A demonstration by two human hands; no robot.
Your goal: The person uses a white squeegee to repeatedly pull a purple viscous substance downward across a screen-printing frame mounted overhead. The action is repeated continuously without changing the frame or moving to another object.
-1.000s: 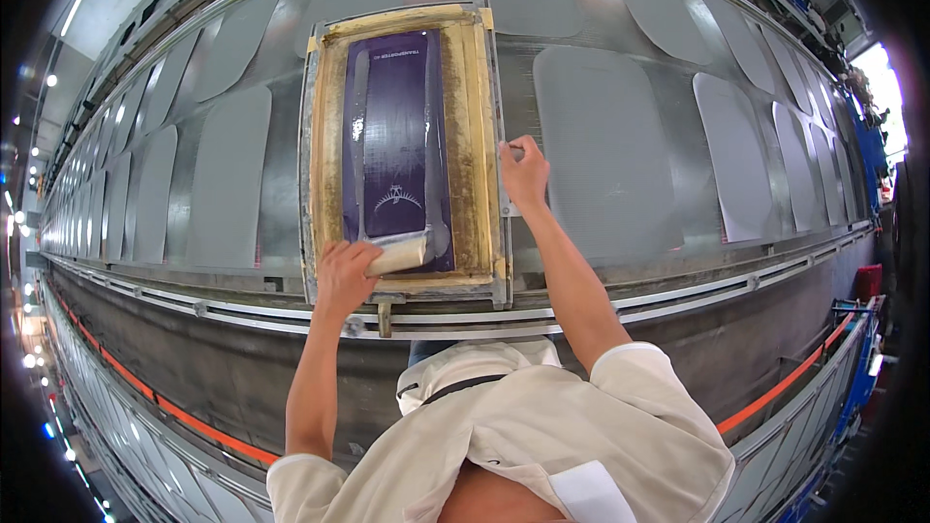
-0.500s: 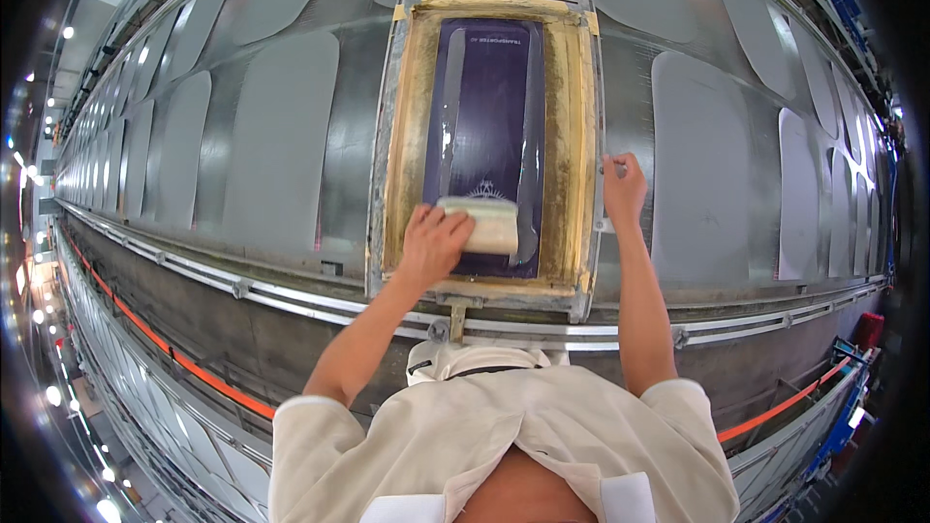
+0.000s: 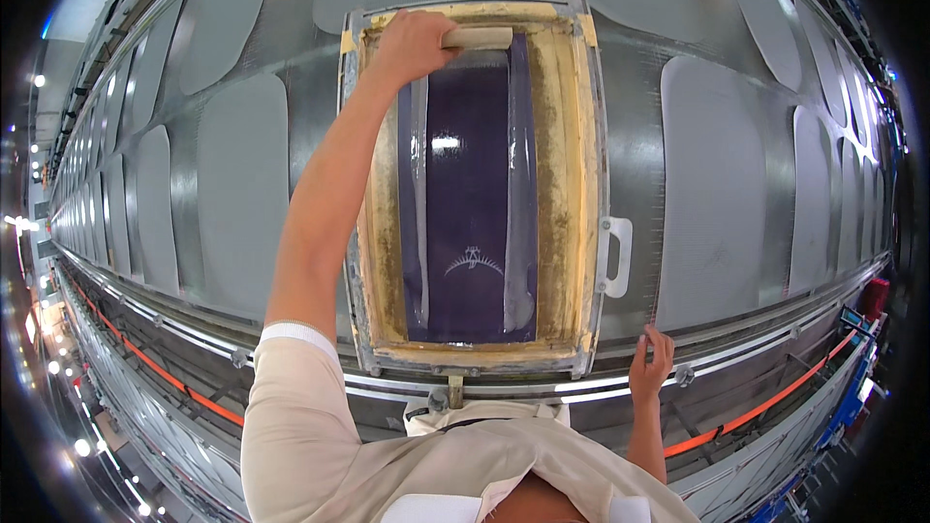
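A metal-framed printing screen (image 3: pixel 579 184) with a yellowed border and a dark purple middle lies on a long grey table. My left hand (image 3: pixel 412 44) is stretched to the far end of the screen and grips a pale wooden squeegee (image 3: pixel 477 38) lying across the purple mesh. My right hand (image 3: pixel 650 364) rests with fingers spread on the table's near metal rail, just right of the frame's near corner and below the white handle (image 3: pixel 616 257) on the frame's right side. It holds nothing.
Rows of grey fabric pieces (image 3: pixel 715 189) lie on the table to both sides of the screen. A metal rail (image 3: pixel 756 339) with an orange strip (image 3: pixel 174 383) below runs along the near edge. Ceiling lights show at far left.
My left hand pushed the squeegee from the near end of the screen to the far end. My right hand left the frame's right side and dropped to the near rail.
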